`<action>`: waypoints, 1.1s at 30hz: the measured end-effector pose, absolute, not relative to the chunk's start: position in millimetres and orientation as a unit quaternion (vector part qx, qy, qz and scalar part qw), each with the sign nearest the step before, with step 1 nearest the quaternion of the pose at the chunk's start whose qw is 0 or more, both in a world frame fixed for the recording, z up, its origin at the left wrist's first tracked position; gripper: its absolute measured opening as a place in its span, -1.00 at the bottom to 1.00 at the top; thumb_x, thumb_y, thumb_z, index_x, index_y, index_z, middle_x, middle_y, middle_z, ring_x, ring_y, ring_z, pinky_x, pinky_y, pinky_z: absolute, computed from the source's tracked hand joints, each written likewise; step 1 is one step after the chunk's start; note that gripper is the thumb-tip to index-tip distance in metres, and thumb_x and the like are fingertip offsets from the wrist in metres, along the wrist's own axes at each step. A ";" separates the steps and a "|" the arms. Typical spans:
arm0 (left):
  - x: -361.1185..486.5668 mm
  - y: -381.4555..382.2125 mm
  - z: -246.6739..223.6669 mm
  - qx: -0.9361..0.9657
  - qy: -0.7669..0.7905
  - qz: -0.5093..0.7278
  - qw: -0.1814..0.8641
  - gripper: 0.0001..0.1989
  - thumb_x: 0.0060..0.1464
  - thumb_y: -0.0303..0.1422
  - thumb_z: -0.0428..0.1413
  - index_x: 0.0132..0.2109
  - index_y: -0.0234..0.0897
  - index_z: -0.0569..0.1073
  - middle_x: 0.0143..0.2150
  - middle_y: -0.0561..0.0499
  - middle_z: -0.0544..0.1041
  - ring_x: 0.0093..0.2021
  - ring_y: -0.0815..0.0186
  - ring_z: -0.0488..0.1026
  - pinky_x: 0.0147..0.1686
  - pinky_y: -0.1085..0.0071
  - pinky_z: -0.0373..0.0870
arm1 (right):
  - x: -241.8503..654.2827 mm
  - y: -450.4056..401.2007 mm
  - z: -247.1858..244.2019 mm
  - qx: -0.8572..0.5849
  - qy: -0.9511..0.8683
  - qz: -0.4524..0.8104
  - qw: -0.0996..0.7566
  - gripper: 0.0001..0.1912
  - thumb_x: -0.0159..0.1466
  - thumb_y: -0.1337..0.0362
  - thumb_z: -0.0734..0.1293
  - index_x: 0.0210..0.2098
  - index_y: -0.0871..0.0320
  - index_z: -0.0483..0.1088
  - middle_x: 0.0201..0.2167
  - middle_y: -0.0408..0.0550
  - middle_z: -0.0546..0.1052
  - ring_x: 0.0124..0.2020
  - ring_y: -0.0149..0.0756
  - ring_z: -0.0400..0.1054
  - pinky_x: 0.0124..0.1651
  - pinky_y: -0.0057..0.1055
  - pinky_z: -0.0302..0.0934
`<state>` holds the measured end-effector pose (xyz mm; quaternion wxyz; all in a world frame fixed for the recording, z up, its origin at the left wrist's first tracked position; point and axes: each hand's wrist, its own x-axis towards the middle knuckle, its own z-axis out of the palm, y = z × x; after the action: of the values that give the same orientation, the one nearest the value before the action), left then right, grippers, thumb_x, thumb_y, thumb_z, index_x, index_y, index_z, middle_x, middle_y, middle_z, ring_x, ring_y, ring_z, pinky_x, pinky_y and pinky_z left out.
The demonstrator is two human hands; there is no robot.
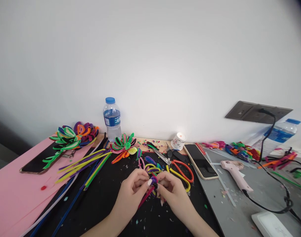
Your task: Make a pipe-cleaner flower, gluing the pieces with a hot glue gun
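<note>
My left hand [130, 191] and my right hand [173, 191] meet over the black mat, both with fingers pinched. Between their fingertips is a small bundle of bent pipe cleaners [154, 179], purple with a dark part. A magenta strand [144, 199] hangs down from it toward me. Just behind my fingers lie looped yellow, green and blue pipe cleaners [152, 166]; whether they join the held bundle is hidden. Orange-handled scissors [183, 171] lie beyond my right hand, blades pointing away to the left. A yellow pipe cleaner [179, 178] runs beside them.
Yellow and purple pipe cleaners [82, 164] lie left, near a pipe-cleaner flower [127, 144]. A water bottle [112, 121] and paper cup [179, 141] stand at the wall. Right are a phone [201, 161], a pink glue gun [235, 174] and its cord [271, 209].
</note>
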<state>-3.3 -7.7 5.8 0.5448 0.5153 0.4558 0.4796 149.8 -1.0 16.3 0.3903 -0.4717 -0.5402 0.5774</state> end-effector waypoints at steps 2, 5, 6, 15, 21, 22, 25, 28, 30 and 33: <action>-3.6 -6.6 5.7 0.517 0.449 0.466 0.560 -0.89 0.04 -0.36 0.06 -0.25 -0.24 0.33 -0.41 0.05 0.51 -0.38 0.33 0.46 -0.36 0.47 0.37 | 151.6 1.0 18.2 -0.468 -0.524 0.583 0.409 -0.87 0.12 0.26 0.31 -0.42 0.18 0.27 -0.66 -0.29 0.29 -0.67 -0.51 0.16 -0.68 -0.61 0.11; -4.8 -4.3 5.6 0.527 0.445 0.447 0.570 -0.82 0.05 -0.35 0.05 -0.15 -0.25 0.33 -0.38 0.03 0.51 -0.35 0.32 0.46 -0.37 0.48 0.36 | 155.6 4.4 22.4 -0.468 -0.502 0.585 0.432 -0.84 0.09 0.24 0.33 -0.41 0.18 0.27 -0.62 -0.26 0.32 -0.64 -0.49 0.20 -0.69 -0.61 0.11; -5.1 -3.7 5.2 0.529 0.442 0.447 0.570 -0.79 0.05 -0.35 0.05 -0.13 -0.24 0.33 -0.37 0.02 0.50 -0.34 0.31 0.46 -0.35 0.47 0.37 | 156.9 5.3 23.5 -0.471 -0.503 0.585 0.428 -0.85 0.08 0.25 0.33 -0.41 0.18 0.28 -0.63 -0.26 0.33 -0.65 -0.49 0.20 -0.68 -0.60 0.11; -4.7 -2.5 -1.0 0.575 0.436 0.431 0.542 -0.82 0.03 -0.38 0.06 -0.21 -0.27 0.49 -0.40 0.03 0.47 -0.48 0.37 0.38 -0.43 0.48 0.35 | 161.3 7.1 17.4 -0.438 -0.533 0.637 0.343 -0.79 0.01 0.43 0.33 -0.40 0.15 0.20 -0.66 -0.34 0.36 -0.72 -0.56 0.16 -0.63 -0.59 0.12; -8.1 3.7 3.4 0.498 0.457 0.461 0.575 -0.85 -0.01 -0.36 0.10 -0.28 -0.31 0.50 -0.49 0.05 0.46 -0.50 0.38 0.37 -0.43 0.50 0.34 | 177.5 16.9 17.7 -0.510 -0.608 0.500 0.347 -0.98 0.14 0.35 0.22 -0.39 0.15 0.24 -0.67 -0.23 0.39 -0.68 -0.46 0.19 -0.57 -0.52 0.12; -8.4 4.9 3.4 0.479 0.457 0.466 0.587 -0.86 -0.02 -0.36 0.11 -0.29 -0.31 0.50 -0.49 0.05 0.46 -0.50 0.38 0.36 -0.44 0.50 0.34 | 184.1 20.7 20.2 -0.534 -0.619 0.448 0.360 -0.96 0.17 0.32 0.19 -0.37 0.15 0.24 -0.69 -0.23 0.37 -0.68 -0.44 0.19 -0.57 -0.51 0.12; -9.2 7.4 2.3 0.424 0.467 0.464 0.622 -0.85 -0.04 -0.34 0.14 -0.31 -0.31 0.50 -0.50 0.06 0.45 -0.49 0.39 0.36 -0.44 0.51 0.35 | 215.8 33.6 32.4 -0.631 -0.632 0.244 0.378 -0.87 0.19 0.26 0.16 -0.29 0.14 0.25 -0.63 -0.17 0.39 -0.60 -0.34 0.26 -0.49 -0.43 0.16; -10.6 8.4 1.8 0.373 0.466 0.478 0.644 -0.84 -0.05 -0.33 0.16 -0.30 -0.31 0.50 -0.47 0.05 0.45 -0.44 0.40 0.37 -0.39 0.51 0.37 | 266.2 41.6 43.3 -0.738 -0.588 0.040 0.328 -0.75 0.09 0.29 0.19 -0.23 0.20 0.28 -0.42 0.00 0.46 -0.42 -0.19 0.36 -0.31 -0.29 0.22; -11.9 8.8 2.1 0.337 0.458 0.493 0.658 -0.84 -0.06 -0.34 0.17 -0.28 -0.32 0.49 -0.44 0.05 0.45 -0.41 0.40 0.38 -0.35 0.50 0.38 | 305.1 41.1 44.6 -0.797 -0.545 -0.053 0.254 -0.64 0.04 0.27 0.21 -0.18 0.29 0.30 -0.29 0.18 0.45 -0.23 0.00 0.35 -0.18 -0.16 0.20; -13.6 10.0 2.4 0.283 0.444 0.509 0.681 -0.84 -0.07 -0.38 0.19 -0.27 -0.33 0.48 -0.41 0.02 0.47 -0.37 0.40 0.40 -0.28 0.48 0.39 | 355.7 34.4 37.4 -0.906 -0.393 -0.071 0.141 -0.46 0.04 0.11 0.22 -0.08 0.36 0.27 -0.13 0.47 0.34 -0.04 0.32 0.21 -0.20 0.04 0.17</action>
<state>-13.6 10.0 2.4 0.6809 0.2833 0.4437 0.5091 355.7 34.4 37.4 0.1414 -0.9059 -0.3928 -0.0712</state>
